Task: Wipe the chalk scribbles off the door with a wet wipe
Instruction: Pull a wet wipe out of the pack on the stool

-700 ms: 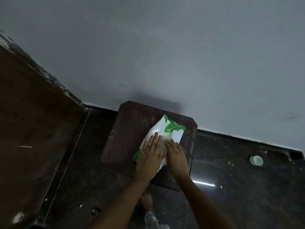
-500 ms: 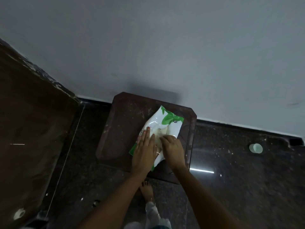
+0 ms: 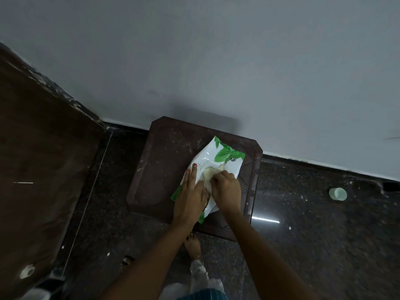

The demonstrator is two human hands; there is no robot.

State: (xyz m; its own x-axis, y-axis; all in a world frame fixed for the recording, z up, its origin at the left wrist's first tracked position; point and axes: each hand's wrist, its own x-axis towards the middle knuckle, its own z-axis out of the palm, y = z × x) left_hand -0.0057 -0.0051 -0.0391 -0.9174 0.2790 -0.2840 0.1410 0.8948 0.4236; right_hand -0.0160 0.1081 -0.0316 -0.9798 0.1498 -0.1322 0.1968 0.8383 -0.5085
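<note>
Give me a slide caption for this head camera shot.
Left hand steadies the wet wipe pack on a stool while right hand pinches a wipe.

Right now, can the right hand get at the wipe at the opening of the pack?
Probably yes. The right hand already has its fingertips at the white wipe bulging from the wet wipe pack, and nothing lies between them. The left hand presses flat on the pack beside the opening, not over it.

Glossy plastic wipes pack [image 3: 218, 163], scuffed dark stool top [image 3: 164, 161], polished speckled stone floor [image 3: 313, 224]
</note>
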